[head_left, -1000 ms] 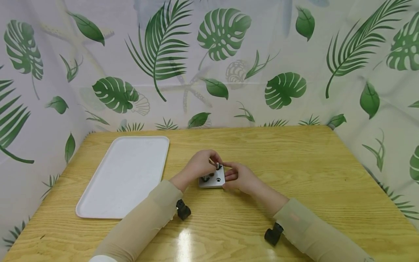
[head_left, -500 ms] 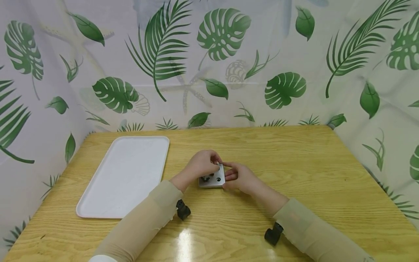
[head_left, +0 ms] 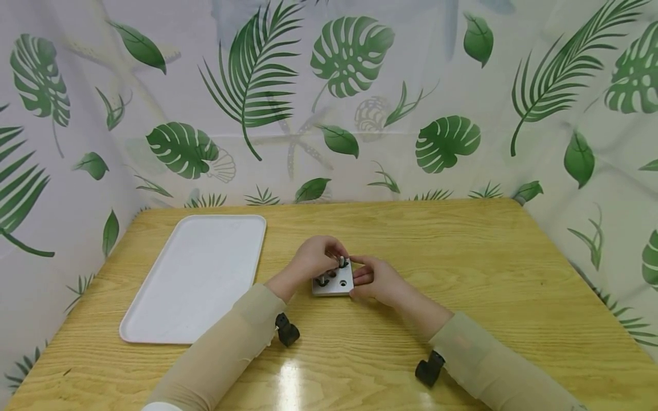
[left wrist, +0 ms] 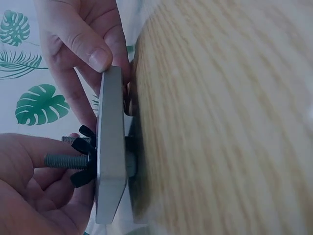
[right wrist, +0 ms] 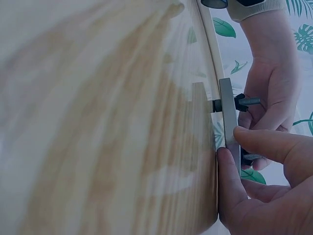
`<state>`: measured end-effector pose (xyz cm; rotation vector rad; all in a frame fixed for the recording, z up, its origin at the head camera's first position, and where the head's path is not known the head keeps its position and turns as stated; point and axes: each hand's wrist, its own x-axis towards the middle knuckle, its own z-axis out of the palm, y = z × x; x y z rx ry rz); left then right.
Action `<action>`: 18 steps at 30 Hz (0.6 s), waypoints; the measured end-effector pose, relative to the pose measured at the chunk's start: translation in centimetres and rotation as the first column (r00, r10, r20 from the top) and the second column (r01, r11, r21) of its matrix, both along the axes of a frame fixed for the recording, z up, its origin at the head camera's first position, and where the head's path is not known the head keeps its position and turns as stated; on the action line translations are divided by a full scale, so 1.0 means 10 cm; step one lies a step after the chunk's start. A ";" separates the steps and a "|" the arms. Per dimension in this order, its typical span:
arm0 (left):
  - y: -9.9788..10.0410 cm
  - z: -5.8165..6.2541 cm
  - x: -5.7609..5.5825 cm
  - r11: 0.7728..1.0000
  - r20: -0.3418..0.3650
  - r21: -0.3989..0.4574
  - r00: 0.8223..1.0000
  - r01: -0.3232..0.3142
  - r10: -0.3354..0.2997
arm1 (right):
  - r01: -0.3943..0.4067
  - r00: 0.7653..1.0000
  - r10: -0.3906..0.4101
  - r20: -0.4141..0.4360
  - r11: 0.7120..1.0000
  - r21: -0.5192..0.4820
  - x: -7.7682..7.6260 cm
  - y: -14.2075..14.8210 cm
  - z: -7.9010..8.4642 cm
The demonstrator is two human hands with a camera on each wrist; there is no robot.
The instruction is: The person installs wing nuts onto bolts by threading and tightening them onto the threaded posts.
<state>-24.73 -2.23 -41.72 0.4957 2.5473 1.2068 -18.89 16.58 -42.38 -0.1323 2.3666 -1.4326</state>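
Note:
A square silver metal plate point(head_left: 334, 287) with round holes lies close over the table. Two threaded bolts rise through it, each carrying a black wing nut; the near wing nut point(left wrist: 84, 161) stands free of the fingers. My left hand point(head_left: 320, 254) reaches over the plate, thumb and fingertips curled at the far wing nut point(right wrist: 250, 157), which they partly cover. With thumb and fingers my right hand point(head_left: 377, 279) grips the plate's right edge. In the right wrist view, the right thumb lies on the upper face and a finger at the underside. Bolt heads point(left wrist: 131, 164) stick out below the plate.
A white rectangular tray point(head_left: 192, 279) lies to the left on the wooden table point(head_left: 462, 251). Leaf-printed cloth point(head_left: 385, 114) walls the back and sides. Black wrist cameras point(head_left: 287, 330) sit on both sleeves.
The left fingertips covered the far bolt half a second ago; now its end shows again between them. The right hand and the plate keep their places.

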 end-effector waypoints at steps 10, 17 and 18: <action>0.01 -0.01 0.03 0.989 0.066 0.076 0.991 -0.123 0.118 | -0.008 1.000 0.008 0.000 1.000 -0.008 0.01 0.00 0.00; 0.05 -0.01 0.05 0.991 0.070 0.089 0.993 -0.101 0.095 | -0.002 1.000 0.002 -0.006 1.000 0.009 0.02 0.00 0.01; 0.05 -0.02 0.05 0.990 0.070 0.094 0.993 -0.106 0.100 | -0.001 1.000 0.001 -0.005 1.000 0.011 0.02 0.00 0.02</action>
